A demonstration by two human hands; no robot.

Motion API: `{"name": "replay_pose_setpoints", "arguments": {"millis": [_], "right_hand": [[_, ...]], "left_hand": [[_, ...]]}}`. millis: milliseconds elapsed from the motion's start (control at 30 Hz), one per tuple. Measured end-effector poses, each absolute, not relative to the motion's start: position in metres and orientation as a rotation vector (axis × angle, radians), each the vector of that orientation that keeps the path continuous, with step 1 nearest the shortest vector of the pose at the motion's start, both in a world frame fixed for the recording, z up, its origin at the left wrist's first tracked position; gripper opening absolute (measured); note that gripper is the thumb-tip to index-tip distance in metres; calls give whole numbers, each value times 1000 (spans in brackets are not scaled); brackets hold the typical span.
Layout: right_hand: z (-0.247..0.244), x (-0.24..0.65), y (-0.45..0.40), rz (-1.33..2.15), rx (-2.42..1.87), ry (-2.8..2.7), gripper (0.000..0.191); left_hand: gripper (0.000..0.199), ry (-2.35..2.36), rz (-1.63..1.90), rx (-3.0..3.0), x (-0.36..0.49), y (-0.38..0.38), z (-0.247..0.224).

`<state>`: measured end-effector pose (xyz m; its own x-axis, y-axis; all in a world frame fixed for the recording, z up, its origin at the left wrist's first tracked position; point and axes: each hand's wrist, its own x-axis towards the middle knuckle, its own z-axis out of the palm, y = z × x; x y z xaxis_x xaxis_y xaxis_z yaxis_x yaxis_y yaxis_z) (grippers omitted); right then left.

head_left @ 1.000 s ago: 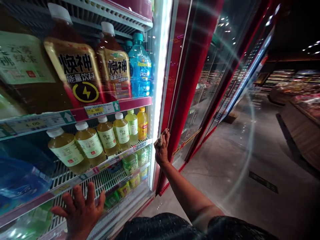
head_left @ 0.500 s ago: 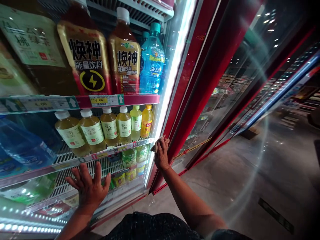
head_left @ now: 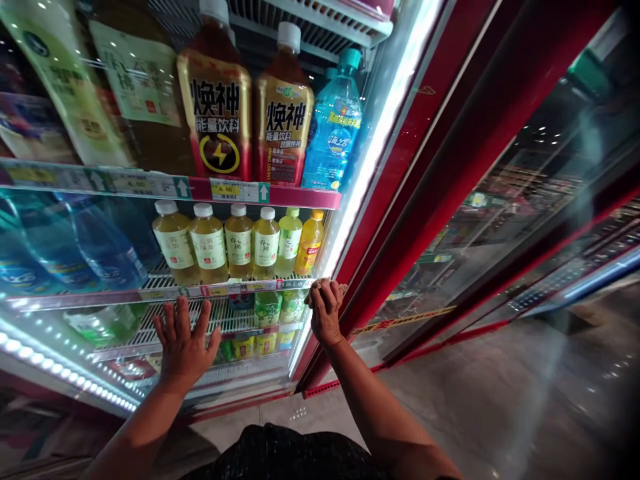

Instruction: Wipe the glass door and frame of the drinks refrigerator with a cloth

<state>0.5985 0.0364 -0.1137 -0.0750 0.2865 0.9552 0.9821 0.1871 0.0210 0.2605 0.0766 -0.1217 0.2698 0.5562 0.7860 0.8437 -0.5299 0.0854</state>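
My left hand (head_left: 186,347) is spread with nothing in it, in front of the lower wire shelf (head_left: 233,319) of a lit drinks cooler. A crumpled brownish cloth (head_left: 341,288) is gripped in my right hand (head_left: 326,312), beside the cooler's bright right edge and its red frame. Above my hands a row of small bottles with pale labels (head_left: 209,248) stands on the middle shelf, ending at an orange-yellow bottle (head_left: 310,243). Large dark bottles with gold labels (head_left: 215,100) and a blue bottle (head_left: 333,127) stand higher up.
A red door frame (head_left: 425,193) with glass slants up to the right of my right hand. Blue bottles (head_left: 100,233) lean at the left of the cooler. Bagged green and yellow goods (head_left: 267,343) sit low inside. Grey floor (head_left: 480,380) spreads at the right.
The view has shifted left, so the shelves and bottles appear further right. My left hand is slightly higher against the shelves, still spread. My right hand still holds the cloth near the cooler edge.
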Motion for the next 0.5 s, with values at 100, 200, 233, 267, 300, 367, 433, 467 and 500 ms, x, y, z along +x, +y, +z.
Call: {"name": "replay_pose_setpoints", "arguments": {"millis": [100, 200, 233, 267, 300, 367, 433, 467, 500], "right_hand": [[-117, 602, 33, -913, -1256, -1598, 71], [-106, 606, 36, -879, -1267, -1606, 70], [-102, 607, 38, -876, -1266, -1599, 71], [-100, 607, 40, -881, -1256, -1593, 72], [-101, 608, 41, -891, -1241, -1593, 73], [-107, 608, 41, -913, -1211, -1621, 74], [-117, 608, 39, -919, -1194, -1669, 74], [-121, 609, 37, -911, -1193, -1695, 74], [-123, 609, 35, -895, -1196, -1719, 73]], "left_hand": [[103, -1291, -1136, -2209, 264, 70, -117], [100, -1353, -1196, -2153, 272, 62, -108], [98, -1371, -1239, -2110, 275, 60, -105], [98, -1373, -1278, -2069, 279, 59, -102], [98, -1366, -1301, -2047, 282, 59, -100], [100, -1352, -1273, -2080, 286, 62, -98], [102, -1341, -1215, -2134, 288, 66, -101], [103, -1336, -1202, -2139, 288, 68, -103], [103, -1335, -1194, -2137, 288, 70, -105]]}}
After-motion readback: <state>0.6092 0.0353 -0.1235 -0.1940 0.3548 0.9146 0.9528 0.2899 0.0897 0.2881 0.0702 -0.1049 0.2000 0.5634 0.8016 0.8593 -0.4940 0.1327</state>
